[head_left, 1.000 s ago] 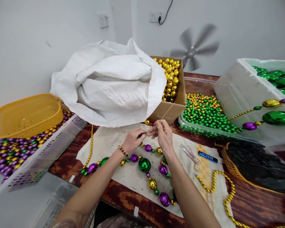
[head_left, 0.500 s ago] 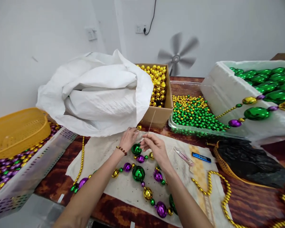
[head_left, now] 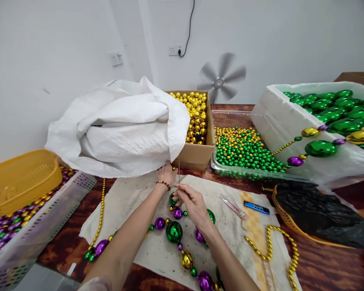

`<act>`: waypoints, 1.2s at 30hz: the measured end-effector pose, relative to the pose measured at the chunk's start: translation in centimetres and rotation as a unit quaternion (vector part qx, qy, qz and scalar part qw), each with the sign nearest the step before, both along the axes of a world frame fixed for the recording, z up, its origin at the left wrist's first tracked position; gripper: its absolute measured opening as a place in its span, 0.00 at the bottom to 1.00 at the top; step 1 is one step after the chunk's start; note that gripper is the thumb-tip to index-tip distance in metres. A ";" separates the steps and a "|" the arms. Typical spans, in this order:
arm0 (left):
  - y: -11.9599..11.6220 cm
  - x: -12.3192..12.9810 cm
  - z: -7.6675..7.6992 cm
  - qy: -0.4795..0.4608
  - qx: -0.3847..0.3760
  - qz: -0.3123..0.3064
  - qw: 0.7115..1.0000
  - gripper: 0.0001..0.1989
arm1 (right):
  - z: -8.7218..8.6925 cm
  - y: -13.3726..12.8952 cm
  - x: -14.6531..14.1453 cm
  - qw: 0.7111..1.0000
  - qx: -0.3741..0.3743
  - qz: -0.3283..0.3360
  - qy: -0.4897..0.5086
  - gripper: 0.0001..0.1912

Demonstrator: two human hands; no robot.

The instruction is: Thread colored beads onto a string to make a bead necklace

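My right hand (head_left: 190, 202) pinches a thin, light-brown string (head_left: 178, 171) that points straight up from the fingertips. Below these fingers hangs or lies a bead garland: a green ball (head_left: 174, 232), a purple ball (head_left: 177, 213), a gold ball (head_left: 186, 260) and small beads between them. My left hand (head_left: 166, 174), with a beaded bracelet (head_left: 164, 184) at the wrist, reaches to the lower edge of the white sack (head_left: 130, 139), beside the cardboard box (head_left: 197, 155). A gold bead shows at its fingers, which are partly hidden. My forearms cover parts of the garland.
A clear tray (head_left: 230, 169) holds small green and gold beads; a white foam box (head_left: 269, 109) holds large green ones. Pink-handled snips (head_left: 233, 207) and a blue cutter-like tool (head_left: 256, 207) lie on the cloth (head_left: 130, 226). A yellow basket (head_left: 24, 178) stands left, a fan (head_left: 219, 83) behind.
My left hand has shifted away from the right hand, towards the sack's edge and the box. My right hand has moved slightly left, and the string has gone from slanted to upright.
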State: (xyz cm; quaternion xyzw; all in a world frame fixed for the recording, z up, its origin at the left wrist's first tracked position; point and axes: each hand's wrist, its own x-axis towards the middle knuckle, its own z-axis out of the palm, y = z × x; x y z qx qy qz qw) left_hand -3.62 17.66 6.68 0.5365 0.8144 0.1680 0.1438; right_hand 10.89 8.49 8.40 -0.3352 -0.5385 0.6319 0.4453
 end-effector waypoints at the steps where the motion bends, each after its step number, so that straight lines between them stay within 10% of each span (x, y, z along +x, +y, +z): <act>1: -0.1 -0.1 -0.1 -0.003 -0.003 -0.002 1.000 0.19 | 0.0 0.0 -0.1 1.000 0.000 -0.001 -0.001 0.17; 20: -6.6 -3.6 -0.4 -0.159 0.110 -0.136 0.972 0.10 | -0.6 -0.7 -2.4 0.999 -0.036 -0.029 -0.017 0.16; 28: -9.7 -5.1 1.3 -0.344 0.200 -0.070 0.915 0.09 | 1.3 -1.0 -2.5 0.998 -0.003 -0.044 -0.042 0.19; 30: -11.3 -6.5 2.4 -0.463 0.214 -0.032 0.859 0.12 | 1.2 -1.4 -2.8 0.998 0.021 -0.018 -0.064 0.19; 34: -14.2 -9.3 4.6 -0.742 0.231 0.074 0.625 0.15 | 0.3 -2.6 -3.7 0.990 0.084 0.025 -0.112 0.16; 36: -15.1 -10.3 5.4 -0.783 0.236 0.100 0.567 0.14 | -0.1 -3.2 -4.2 0.981 0.123 0.040 -0.142 0.15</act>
